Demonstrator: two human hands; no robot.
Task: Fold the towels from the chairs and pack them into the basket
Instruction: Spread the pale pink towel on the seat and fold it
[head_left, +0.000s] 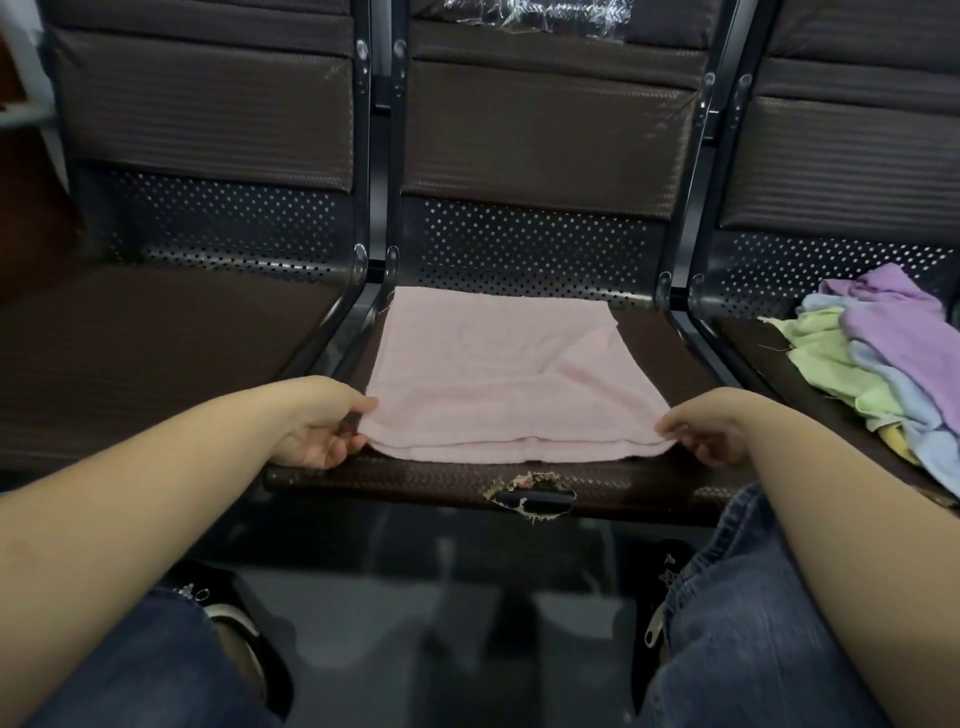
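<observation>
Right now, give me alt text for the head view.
Both hands, left hand and right hand, pinch the near corners of a pink towel spread on the middle chair seat. Unfolded coloured towels lie heaped on the right seat.

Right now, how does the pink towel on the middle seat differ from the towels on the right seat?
The pink towel lies spread flat, its near edge doubled over; the pile of towels is crumpled. The pink towel is held at both near corners by the left hand and right hand; the pile is untouched. One colour versus purple, blue, green, yellow. Both rest on dark chair seats.
</observation>
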